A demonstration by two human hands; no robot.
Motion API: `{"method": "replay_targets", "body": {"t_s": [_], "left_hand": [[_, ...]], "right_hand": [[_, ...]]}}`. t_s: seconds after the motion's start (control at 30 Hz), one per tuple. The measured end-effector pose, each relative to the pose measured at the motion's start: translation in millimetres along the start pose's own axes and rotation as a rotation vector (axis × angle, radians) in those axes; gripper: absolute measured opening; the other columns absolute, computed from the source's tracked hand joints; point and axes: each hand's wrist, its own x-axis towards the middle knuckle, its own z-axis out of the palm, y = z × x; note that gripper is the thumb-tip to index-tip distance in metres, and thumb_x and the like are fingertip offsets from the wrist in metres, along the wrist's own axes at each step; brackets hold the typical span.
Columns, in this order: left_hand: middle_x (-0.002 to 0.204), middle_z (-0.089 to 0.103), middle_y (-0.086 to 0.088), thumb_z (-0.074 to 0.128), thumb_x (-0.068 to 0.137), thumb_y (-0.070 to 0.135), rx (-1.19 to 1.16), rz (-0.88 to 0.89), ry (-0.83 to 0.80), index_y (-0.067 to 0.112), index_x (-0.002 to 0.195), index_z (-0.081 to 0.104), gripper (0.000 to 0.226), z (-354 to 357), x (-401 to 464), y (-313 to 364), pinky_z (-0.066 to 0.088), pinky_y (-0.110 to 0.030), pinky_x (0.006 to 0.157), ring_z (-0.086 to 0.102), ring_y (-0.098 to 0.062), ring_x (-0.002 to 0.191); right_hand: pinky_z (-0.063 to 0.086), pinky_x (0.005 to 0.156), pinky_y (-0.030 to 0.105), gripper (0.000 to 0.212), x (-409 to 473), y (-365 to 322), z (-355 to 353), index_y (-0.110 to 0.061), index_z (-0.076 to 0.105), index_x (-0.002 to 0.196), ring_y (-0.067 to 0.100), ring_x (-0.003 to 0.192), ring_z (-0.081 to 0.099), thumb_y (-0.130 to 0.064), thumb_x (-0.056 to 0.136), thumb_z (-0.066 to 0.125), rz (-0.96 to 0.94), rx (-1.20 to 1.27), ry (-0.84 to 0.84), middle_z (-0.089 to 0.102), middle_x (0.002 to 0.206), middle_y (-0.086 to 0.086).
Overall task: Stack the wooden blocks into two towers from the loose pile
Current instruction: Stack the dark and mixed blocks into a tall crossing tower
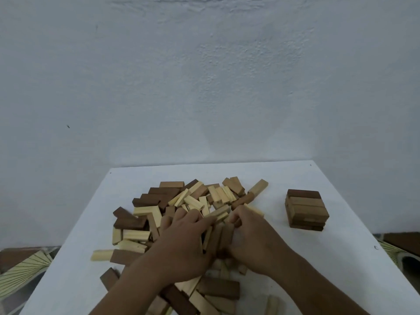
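— What are you seeing around the work?

— You are looking at a white table [341,280] standing against a pale, rough-textured wall [204,76].

— Anything beside it?

— A patterned mat [25,267] with thin dark lines on yellow-green is showing at your lower left, and the same pattern [393,248] is peeking out at your lower right. Brown floor tiles [16,254] are lying next to it on the left.

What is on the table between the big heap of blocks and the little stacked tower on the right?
Nothing: in the head view, only bare white table separates the loose pile from the short brown tower.
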Motion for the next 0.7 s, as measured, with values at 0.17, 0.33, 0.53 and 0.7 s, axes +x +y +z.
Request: {"method": "replay_targets", "body": {"t_s": [0.17,0.33,0.53,0.7], "left_hand": [[0.108,0.032,0.009,0.05,0.082,0.06,0.133,0.034,-0.092,0.048,0.147,0.018,0.073,0,10,-3,0.016,-0.051,0.109,0.029,-0.018,0.107],[0.119,0.036,0.004,0.057,0.082,0.051,0.175,0.103,-0.139,0.05,0.146,0.02,0.073,-6,17,2,0.018,-0.047,0.104,0.03,-0.021,0.117],[0.129,0.039,0.009,0.066,0.077,0.046,0.069,0.081,-0.111,0.038,0.135,0.033,0.068,-4,22,3,0.017,-0.043,0.105,0.032,-0.017,0.123],[0.124,0.041,0.015,0.075,0.072,0.046,-0.112,0.109,-0.053,0.042,0.12,0.038,0.061,-6,18,0,0.029,-0.033,0.099,0.034,-0.011,0.116]], "right_hand": [[0.044,0.053,0.014,0.011,-1,-1,-16,-0.034,0.045,0.094,0.001,0.069,0.059,-0.034,0.094,0.056,-0.008,0.227,0.159,0.06,0.085,-0.01],[0.052,0.056,0.024,0.012,7,6,-29,-0.033,0.049,0.094,0.006,0.065,0.061,-0.022,0.099,0.045,0.007,0.278,0.244,0.059,0.086,-0.004],[0.051,0.063,0.029,0.025,26,15,-29,-0.037,0.057,0.1,0.007,0.074,0.052,-0.017,0.085,0.056,-0.138,-0.227,0.226,0.047,0.094,-0.009],[0.048,0.063,0.028,0.028,44,20,-28,-0.035,0.059,0.114,0.016,0.076,0.054,-0.021,0.091,0.053,-0.115,-0.404,0.198,0.043,0.104,-0.005]]}}
